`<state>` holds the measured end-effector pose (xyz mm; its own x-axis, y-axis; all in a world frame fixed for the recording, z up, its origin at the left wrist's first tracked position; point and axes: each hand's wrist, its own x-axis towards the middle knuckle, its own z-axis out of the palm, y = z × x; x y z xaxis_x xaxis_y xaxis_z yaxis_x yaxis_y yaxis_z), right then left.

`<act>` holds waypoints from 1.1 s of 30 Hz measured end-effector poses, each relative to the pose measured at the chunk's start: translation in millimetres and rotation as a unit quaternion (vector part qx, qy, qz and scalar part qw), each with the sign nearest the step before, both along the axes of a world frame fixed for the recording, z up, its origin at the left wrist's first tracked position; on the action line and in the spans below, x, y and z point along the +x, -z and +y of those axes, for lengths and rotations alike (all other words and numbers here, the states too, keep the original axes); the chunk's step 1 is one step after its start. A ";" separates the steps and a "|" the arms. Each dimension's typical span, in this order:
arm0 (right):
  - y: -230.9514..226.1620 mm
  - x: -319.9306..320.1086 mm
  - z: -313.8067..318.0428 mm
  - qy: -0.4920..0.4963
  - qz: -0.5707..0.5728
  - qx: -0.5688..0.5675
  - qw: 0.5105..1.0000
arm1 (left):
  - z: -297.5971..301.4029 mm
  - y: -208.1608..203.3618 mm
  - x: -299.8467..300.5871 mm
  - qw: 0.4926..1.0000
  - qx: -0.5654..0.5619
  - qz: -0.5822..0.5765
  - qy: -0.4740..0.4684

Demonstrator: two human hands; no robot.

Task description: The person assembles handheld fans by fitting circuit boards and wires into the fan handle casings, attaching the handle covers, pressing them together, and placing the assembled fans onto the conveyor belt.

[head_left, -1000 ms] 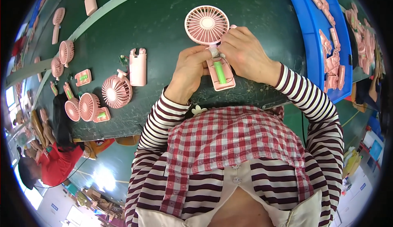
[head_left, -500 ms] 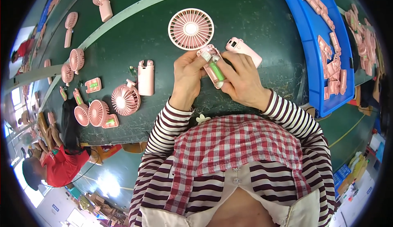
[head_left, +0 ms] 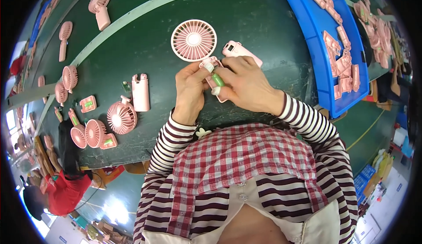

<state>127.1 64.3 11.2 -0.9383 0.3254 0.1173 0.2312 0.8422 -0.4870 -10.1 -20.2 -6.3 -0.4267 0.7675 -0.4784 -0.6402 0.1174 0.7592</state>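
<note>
A pink fan handle, its open half shell [head_left: 211, 85] showing a green battery [head_left: 217, 80] inside, is held between my two hands. My left hand [head_left: 190, 92] closes on its left side, thumb near the upper end. From the right, my right hand [head_left: 251, 85] grips it, with the thumb at the battery's lower end and fingers bent over the upper part. What lies beneath those fingers is hidden. Just beyond the hands, a round pink fan head [head_left: 194, 40] with a slatted grille touches or nearly touches the handle. Behind my right hand lies a pink handle casing [head_left: 237, 50].
A blue bin [head_left: 303, 37] of pink casing parts stands to the right. On the green table's left lie an upright-turned handle casing [head_left: 140, 93], a fan [head_left: 121, 117] and several other fans. A co-worker in a red top [head_left: 66, 193] sits at the far left.
The whole view has shifted, so the table things appear further left. My right fingers have bent closer over the handle, and the thumb now lies at the battery's lower end.
</note>
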 end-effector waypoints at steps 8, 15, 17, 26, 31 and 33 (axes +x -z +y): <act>0.9 22.6 16.2 0.153 -0.035 0.159 0.975 | -6.2 -1.1 -2.7 0.998 -0.040 -0.037 0.022; 7.7 15.4 14.1 0.177 -0.049 0.149 0.972 | -8.9 -0.2 -3.6 0.997 -0.048 -0.060 0.018; 6.1 16.4 17.1 0.176 -0.033 0.138 0.974 | -7.4 -1.6 -3.3 0.997 -0.053 -0.059 0.019; -34.0 16.1 -0.6 0.206 0.000 -0.063 0.976 | -8.3 2.7 -4.7 0.996 -0.051 -0.062 0.030; -40.7 7.9 -11.1 0.165 -0.010 -0.069 0.984 | -5.3 2.3 -4.5 0.994 -0.048 -0.094 0.010; -42.7 2.1 -13.5 0.145 -0.018 -0.052 0.988 | -4.9 1.7 -3.9 0.993 -0.048 -0.107 -0.003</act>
